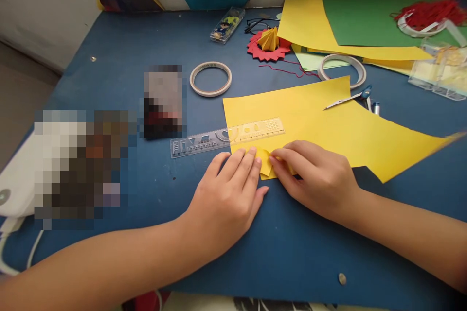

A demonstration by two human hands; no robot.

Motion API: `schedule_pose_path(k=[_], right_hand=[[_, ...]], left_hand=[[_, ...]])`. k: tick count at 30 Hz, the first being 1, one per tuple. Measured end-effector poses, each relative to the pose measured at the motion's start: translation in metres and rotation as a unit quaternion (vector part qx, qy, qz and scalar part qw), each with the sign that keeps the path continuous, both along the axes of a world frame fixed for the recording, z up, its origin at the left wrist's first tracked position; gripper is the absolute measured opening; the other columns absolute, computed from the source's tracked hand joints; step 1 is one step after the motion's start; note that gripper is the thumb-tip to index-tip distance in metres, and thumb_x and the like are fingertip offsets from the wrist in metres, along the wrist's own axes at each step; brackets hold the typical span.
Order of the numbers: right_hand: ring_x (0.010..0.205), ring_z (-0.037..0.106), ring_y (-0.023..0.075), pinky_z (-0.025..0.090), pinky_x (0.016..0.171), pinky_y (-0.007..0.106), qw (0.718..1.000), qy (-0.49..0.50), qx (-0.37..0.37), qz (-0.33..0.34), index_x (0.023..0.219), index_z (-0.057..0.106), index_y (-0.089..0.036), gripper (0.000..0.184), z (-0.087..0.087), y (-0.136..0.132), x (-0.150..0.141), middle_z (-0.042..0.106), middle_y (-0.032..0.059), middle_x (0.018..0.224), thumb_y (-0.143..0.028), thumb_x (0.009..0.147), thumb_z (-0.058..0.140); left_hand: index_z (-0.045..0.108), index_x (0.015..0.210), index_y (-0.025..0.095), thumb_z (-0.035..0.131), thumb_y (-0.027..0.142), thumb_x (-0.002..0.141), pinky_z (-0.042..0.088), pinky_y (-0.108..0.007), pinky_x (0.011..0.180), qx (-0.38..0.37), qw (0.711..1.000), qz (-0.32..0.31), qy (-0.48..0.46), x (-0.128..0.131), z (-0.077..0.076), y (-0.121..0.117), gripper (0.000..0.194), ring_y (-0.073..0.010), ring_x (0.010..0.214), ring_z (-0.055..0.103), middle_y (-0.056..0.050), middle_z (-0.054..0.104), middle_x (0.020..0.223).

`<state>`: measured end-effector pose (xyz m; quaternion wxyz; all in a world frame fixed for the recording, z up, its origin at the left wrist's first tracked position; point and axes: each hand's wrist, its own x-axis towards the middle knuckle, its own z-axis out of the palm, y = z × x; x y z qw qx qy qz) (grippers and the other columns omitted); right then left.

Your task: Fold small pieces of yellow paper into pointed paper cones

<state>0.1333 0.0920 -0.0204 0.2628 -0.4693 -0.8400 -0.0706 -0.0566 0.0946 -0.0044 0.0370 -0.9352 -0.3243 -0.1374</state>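
A large yellow paper sheet lies on the blue table. Its near left corner is folded up into a small yellow flap. My left hand lies flat with its fingers together, the fingertips pressing the paper just left of the flap. My right hand rests on the sheet's near edge, its fingers pinched on the folded flap. A clear plastic ruler lies across the sheet's left edge, just beyond both hands.
Two tape rings lie further back. A compass rests on the sheet's far edge. A red and yellow paper rosette, glasses, a clear case, yellow and green sheets and red thread sit at the back.
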Motion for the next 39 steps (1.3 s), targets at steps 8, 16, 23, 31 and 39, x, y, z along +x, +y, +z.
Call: schedule_pose_path(k=[8,16,23,31,39], right_hand=[[0.077,0.062,0.0217,0.051,0.065,0.035,0.989,-0.062,0.063,0.117,0.094,0.064,-0.014,0.014,0.005,0.0,0.007,0.068,0.0103,0.087,-0.012,0.081,0.061],[0.101,0.063,0.0272,0.053,0.078,0.04,0.987,-0.019,0.019,0.159,0.1,0.062,-0.013,0.02,0.001,0.003,0.01,0.069,0.011,0.105,-0.008,0.081,0.06],[0.105,0.062,0.0247,0.052,0.082,0.039,0.986,-0.012,0.001,0.168,0.094,0.064,-0.016,0.015,0.004,0.006,0.008,0.069,0.0086,0.105,-0.009,0.082,0.058],[0.113,0.057,0.0264,0.048,0.089,0.043,0.983,0.031,-0.062,0.172,0.1,0.062,-0.016,0.023,0.004,0.008,0.01,0.068,0.0075,0.11,-0.007,0.079,0.056],[0.112,0.056,0.0267,0.046,0.087,0.045,0.98,0.032,-0.077,0.179,0.101,0.062,-0.017,0.027,0.005,0.007,0.011,0.066,0.0078,0.113,-0.008,0.077,0.053]], left_hand=[[0.065,0.109,0.01,0.049,0.026,0.09,0.048,-0.042,0.083,0.01,1.0,-0.016,-0.002,-0.005,0.003,0.008,0.03,-0.0273,0.103,0.061,-0.013,0.065,0.116],[0.069,0.097,0.011,0.055,0.017,0.085,0.053,-0.038,0.075,-0.003,0.996,-0.035,-0.081,-0.01,-0.002,0.022,0.019,-0.0246,0.094,0.063,-0.01,0.07,0.103],[0.067,0.1,0.008,0.051,0.019,0.086,0.056,-0.041,0.075,0.001,0.997,-0.052,-0.052,-0.011,0.002,0.022,0.024,-0.0264,0.095,0.063,-0.013,0.069,0.105],[0.068,0.094,0.006,0.053,0.014,0.084,0.057,-0.039,0.072,0.018,0.994,-0.086,-0.058,-0.011,0.002,0.026,0.02,-0.0255,0.088,0.064,-0.013,0.07,0.094],[0.068,0.094,0.006,0.054,0.014,0.084,0.057,-0.036,0.065,0.061,0.991,-0.111,-0.039,-0.011,0.004,0.022,0.019,-0.0247,0.084,0.067,-0.013,0.072,0.091]])
